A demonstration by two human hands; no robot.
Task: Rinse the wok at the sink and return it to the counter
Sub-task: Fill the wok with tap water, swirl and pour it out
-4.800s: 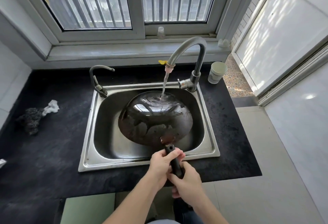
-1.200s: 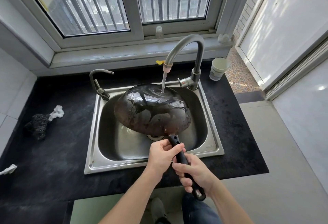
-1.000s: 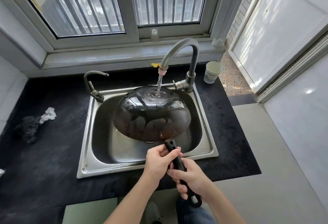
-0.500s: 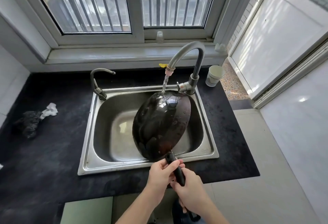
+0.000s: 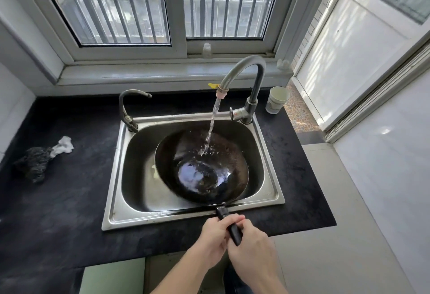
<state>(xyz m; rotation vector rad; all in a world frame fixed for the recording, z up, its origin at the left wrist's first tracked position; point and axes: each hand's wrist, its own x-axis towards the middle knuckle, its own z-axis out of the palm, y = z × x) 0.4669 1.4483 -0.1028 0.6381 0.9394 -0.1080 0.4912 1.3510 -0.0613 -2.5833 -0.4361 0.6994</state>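
Observation:
A dark wok [image 5: 228, 154] sits right side up in the steel sink [image 5: 111, 191], its inside facing me. Water from the tall faucet [image 5: 244, 70] streams into the bowl and pools at the bottom. The wok's black handle [image 5: 232, 228] reaches over the sink's front rim. My left hand [image 5: 215, 235] grips the handle on its left side. My right hand [image 5: 252, 244] grips it just behind, on the right. Both hands hide the handle's rear end.
Black counter [image 5: 69, 200] surrounds the sink. A dark scrubber with a white rag [image 5: 39, 158] lies at the left. A paper cup [image 5: 277, 100] stands at the back right. A small second tap [image 5: 128, 109] rises at the sink's back left corner. Tiled floor lies to the right.
The wok was bottom up under the stream, then tilted on its edge, and now lies right side up with water running inside. Both hands stayed on the handle.

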